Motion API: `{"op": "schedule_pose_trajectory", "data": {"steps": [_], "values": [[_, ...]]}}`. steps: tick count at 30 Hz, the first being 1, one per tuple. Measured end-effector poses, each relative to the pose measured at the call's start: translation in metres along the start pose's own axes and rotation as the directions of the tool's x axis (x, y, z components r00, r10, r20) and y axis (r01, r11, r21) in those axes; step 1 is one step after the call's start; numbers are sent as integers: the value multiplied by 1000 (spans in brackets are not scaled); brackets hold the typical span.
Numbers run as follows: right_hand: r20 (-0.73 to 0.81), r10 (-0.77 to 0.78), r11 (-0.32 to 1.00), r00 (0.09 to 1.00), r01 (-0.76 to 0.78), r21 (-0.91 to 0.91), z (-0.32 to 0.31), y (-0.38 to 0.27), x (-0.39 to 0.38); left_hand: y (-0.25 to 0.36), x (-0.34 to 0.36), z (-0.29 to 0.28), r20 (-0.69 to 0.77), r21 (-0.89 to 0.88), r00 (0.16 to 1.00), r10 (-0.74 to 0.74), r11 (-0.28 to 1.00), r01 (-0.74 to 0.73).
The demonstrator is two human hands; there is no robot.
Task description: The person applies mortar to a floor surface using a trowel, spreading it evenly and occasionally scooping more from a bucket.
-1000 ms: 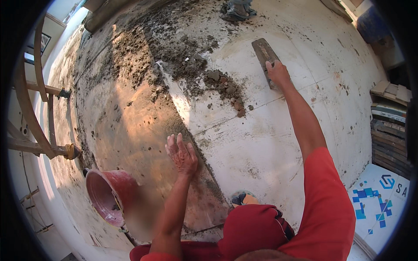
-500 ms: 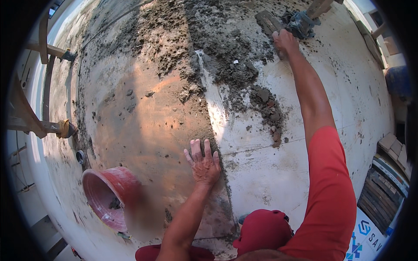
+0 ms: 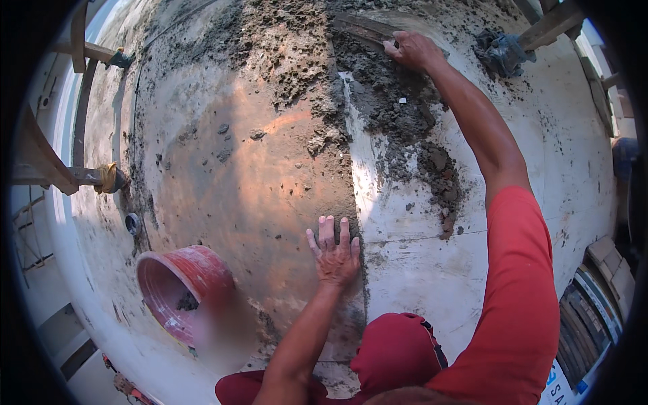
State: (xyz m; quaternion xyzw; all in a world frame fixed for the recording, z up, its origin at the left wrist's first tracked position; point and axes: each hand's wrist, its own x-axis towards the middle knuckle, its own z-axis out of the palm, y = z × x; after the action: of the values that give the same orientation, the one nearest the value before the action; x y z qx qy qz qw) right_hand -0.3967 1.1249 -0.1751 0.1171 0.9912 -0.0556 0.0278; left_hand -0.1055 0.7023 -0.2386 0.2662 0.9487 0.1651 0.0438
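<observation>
The right hand [image 3: 413, 50], nearer the crumbly grey mortar [image 3: 388, 101], grips a flat grey-brown trowel [image 3: 364, 28], long axis running leftward; the left hand [image 3: 337, 262] lies spread, empty, on brown flat flooring [image 3: 223, 192].

- Floor: pale, stained, crossed by thin seams, spreading below and right of the grip [image 3: 413, 50]; a brown sheet [image 3: 202, 209] covers it lower left of the grip.
- Light: warm sunlit patch [image 3: 270, 125] on that sheet, left of and below the grip; shade around it.
- Timber frame [image 3: 47, 177] far left of the grip, two bar ends wrapped, the lower in yellowish material.
- Wooden post [image 3: 550, 28] right of the grip, foot in blue-grey wrapping [image 3: 503, 55].
- Stacked dark slats [image 3: 580, 331] far lower right of the grip; pale flat pieces [image 3: 613, 266] just above them.
</observation>
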Motion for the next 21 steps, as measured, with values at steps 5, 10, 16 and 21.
{"op": "schedule_pose_trajectory", "data": {"steps": [5,10,16,21], "values": [[43,-147,987,988,144,69,1,11,-58,1,0,-2,-29,-4,999,16,1000,-16],[24,-200,978,979,198,57,7,10,-119,3,-1,-3,-22,-13,1000,-16,1000,16],[76,-270,962,960,265,69,13,3,-215,2,-2,2,-85,-67,996,-17,998,12],[144,-330,944,933,329,37,15,2,-324,-1,-8,3,-205,-259,977,-54,966,-1]]}}
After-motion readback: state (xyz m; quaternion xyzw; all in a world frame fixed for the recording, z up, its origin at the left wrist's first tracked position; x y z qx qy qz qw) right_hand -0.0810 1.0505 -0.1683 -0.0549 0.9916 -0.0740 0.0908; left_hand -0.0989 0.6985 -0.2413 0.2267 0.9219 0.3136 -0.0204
